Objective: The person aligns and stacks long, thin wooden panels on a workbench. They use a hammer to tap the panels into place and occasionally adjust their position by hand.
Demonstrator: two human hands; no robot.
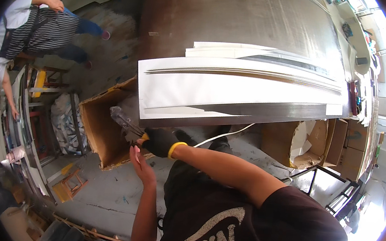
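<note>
My right hand (159, 142) wears a black work glove with a yellow cuff. It is closed around several thin dark strips (136, 129), whose far ends point up and left over a cardboard box (91, 124). Clear plastic (119, 115) shows around those ends; whether it wraps them or lies in the box I cannot tell. Bare and with fingers extended, my left hand (142, 166) is just below the glove, by the box's near edge. Nothing is visible in its palm. Above the hands, long narrow strips (246, 75) lie on a white sheet (182, 84) at the table's edge.
A large dark table (237, 23) extends ahead. Below its edge hangs a white cable (226, 135). More cardboard boxes (278, 142) stand at right, near a dark metal frame (316, 181). At left, a person in a striped apron (51, 30) reaches toward leaning panels (23, 104). A small wooden stool (71, 185) stands below.
</note>
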